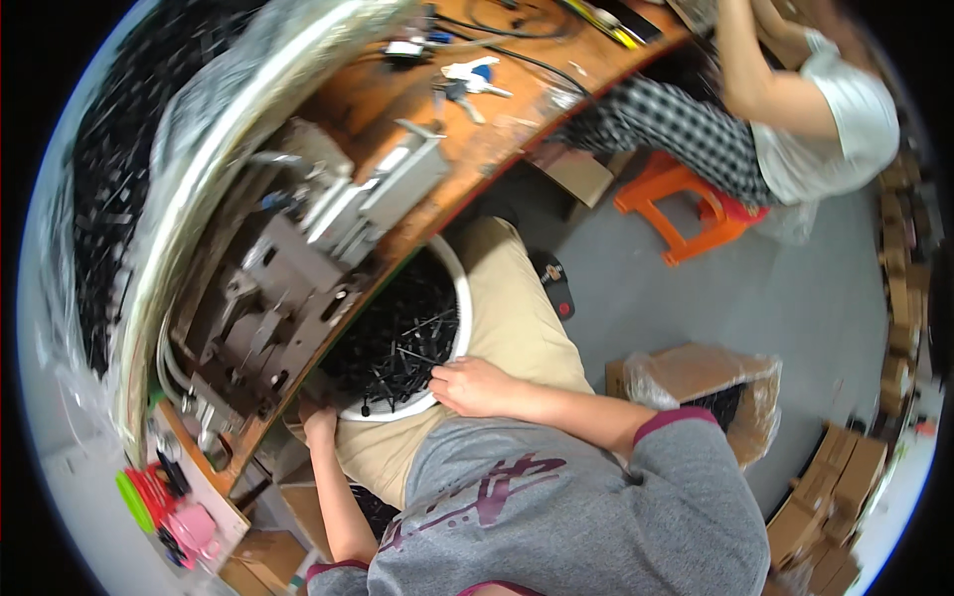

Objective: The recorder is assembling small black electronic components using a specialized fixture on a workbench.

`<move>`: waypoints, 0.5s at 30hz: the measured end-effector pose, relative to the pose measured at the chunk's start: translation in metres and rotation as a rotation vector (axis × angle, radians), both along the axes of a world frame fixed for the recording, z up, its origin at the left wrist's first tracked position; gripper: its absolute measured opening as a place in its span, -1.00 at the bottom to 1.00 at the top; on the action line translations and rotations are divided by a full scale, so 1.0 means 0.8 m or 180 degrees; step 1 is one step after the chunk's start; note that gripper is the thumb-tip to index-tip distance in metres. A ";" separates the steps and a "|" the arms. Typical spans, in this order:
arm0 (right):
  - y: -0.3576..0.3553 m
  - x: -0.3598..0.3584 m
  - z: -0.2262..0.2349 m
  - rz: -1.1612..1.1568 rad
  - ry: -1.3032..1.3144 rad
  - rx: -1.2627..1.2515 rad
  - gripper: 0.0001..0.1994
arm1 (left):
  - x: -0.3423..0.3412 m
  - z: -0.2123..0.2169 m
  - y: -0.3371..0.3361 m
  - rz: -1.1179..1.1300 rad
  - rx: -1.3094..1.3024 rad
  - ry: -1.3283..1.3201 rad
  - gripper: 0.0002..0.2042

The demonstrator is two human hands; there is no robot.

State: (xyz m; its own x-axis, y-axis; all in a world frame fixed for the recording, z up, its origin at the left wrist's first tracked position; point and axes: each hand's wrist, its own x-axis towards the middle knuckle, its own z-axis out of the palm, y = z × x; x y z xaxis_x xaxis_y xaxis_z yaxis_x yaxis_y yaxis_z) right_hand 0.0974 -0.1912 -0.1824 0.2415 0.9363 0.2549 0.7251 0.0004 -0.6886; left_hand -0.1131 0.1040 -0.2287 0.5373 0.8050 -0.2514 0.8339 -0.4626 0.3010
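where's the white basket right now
The white basket is left of centre in the head view, between wooden table and beige trousers, right hand at its rim.

Forearms point(576, 411) spread, right hand point(471, 386) curled, left hand point(318, 421) dim, possibly curled

1 orange stool point(676, 177), keys point(459, 91), perhaps a pink cup point(192, 527).

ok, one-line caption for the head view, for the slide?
Right hand at the rim of a white basin of black parts, left hand near its edge, beside a wooden workbench.
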 end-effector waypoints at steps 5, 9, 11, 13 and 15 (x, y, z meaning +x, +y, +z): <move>0.012 -0.004 0.045 0.0258 0.0268 0.0337 -0.91 | -0.025 0.004 -0.018 -0.0236 0.0802 0.0393 -0.38; 0.038 0.016 0.117 0.0355 0.0257 0.0864 -0.88 | -0.011 0.075 -0.053 -0.0317 0.0218 0.0649 -0.47; 0.063 0.042 0.172 0.0344 0.0053 0.1240 -0.81 | 0.003 0.147 -0.078 -0.0889 0.0089 0.0338 -0.50; 0.092 0.069 0.228 0.0288 -0.0250 0.1659 -0.78 | 0.024 0.209 -0.101 -0.1041 -0.0615 -0.0670 -0.56; 0.128 0.098 0.272 0.0121 -0.0651 0.2068 -0.77 | 0.055 0.282 -0.110 -0.1644 -0.0548 -0.1209 -0.64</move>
State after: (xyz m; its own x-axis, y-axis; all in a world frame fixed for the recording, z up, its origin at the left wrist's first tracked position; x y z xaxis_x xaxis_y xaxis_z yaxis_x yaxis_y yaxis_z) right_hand 0.1756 -0.0888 0.0352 0.0987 0.5846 0.8053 0.8320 0.3955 -0.3891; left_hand -0.0692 0.0160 -0.0030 0.9200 0.3856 -0.0703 0.3392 -0.6934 0.6357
